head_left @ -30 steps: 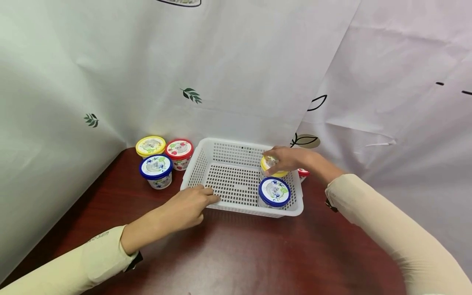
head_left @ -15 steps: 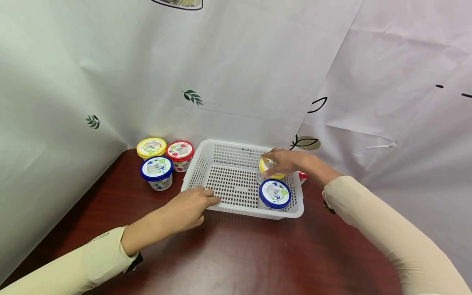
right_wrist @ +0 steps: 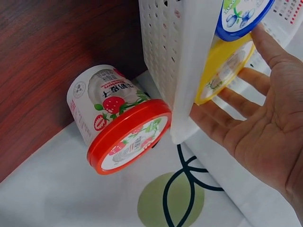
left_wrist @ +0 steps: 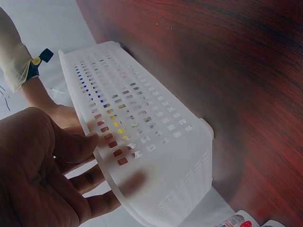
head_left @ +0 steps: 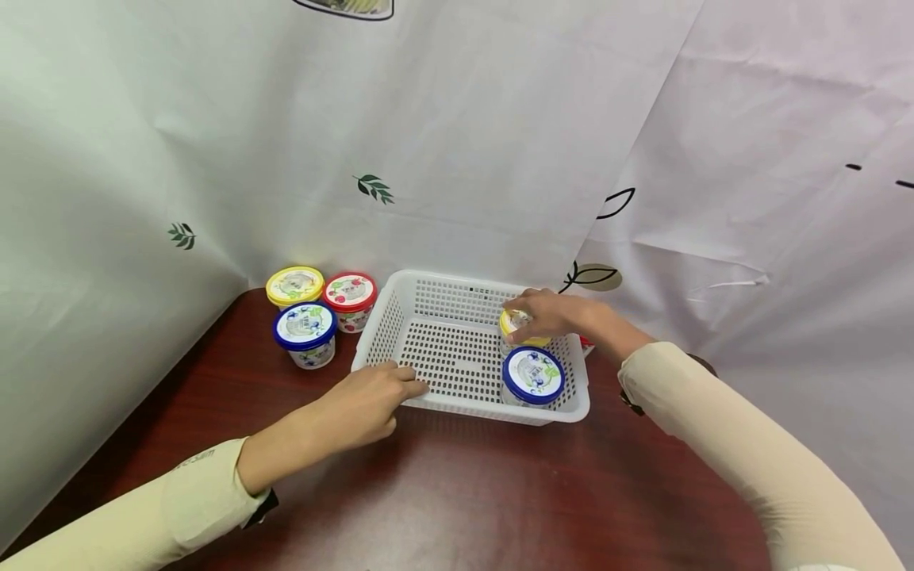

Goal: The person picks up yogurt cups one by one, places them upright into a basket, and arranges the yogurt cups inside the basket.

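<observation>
Yellow lid (right_wrist: 229,72); slivers only, left wrist

Hard-to-read Chinese lettering (right_wrist: 119,88) on red-lidded tub (right_wrist: 116,120)

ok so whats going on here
A person's left hand grips the near rim of a white basket, and the right hand holds a yellow-lidded tub inside it. A blue-lidded tub sits in the basket too, nearer the person. A red-lidded tub stands just outside the right end; beside the left end are another yellow-lidded tub, another red-lidded tub and another blue-lidded tub.
</observation>
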Motion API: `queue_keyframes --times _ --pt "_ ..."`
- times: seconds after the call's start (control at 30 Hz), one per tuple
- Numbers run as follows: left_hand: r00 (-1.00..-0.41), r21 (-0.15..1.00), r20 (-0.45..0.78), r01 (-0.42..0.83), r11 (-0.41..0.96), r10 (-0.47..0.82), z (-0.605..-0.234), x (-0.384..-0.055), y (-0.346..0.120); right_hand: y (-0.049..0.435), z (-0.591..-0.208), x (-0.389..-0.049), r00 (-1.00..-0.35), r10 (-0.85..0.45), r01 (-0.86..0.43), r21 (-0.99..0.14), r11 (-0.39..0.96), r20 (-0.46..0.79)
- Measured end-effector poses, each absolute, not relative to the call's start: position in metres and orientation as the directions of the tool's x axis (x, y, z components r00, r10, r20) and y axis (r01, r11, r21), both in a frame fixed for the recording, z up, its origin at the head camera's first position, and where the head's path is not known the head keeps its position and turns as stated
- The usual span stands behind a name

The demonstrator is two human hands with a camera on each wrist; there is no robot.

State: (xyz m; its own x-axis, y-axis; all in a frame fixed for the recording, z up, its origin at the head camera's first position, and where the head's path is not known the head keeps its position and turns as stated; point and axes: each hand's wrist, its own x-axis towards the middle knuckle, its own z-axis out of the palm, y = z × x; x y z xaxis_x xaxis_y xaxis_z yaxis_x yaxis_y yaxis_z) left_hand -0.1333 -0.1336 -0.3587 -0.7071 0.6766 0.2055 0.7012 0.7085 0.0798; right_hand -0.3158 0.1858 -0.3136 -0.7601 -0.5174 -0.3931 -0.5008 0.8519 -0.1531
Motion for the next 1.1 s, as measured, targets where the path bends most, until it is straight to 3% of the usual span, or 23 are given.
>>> queue_keyframes --times 1.1 --pt "-0.71 0.047 0.223 0.693 0.72 0.668 -0.363 -0.134 -0.132 0.199 -0.304 -0.316 -0.781 -0.493 -0.482 -0.131 0.866 -0.384"
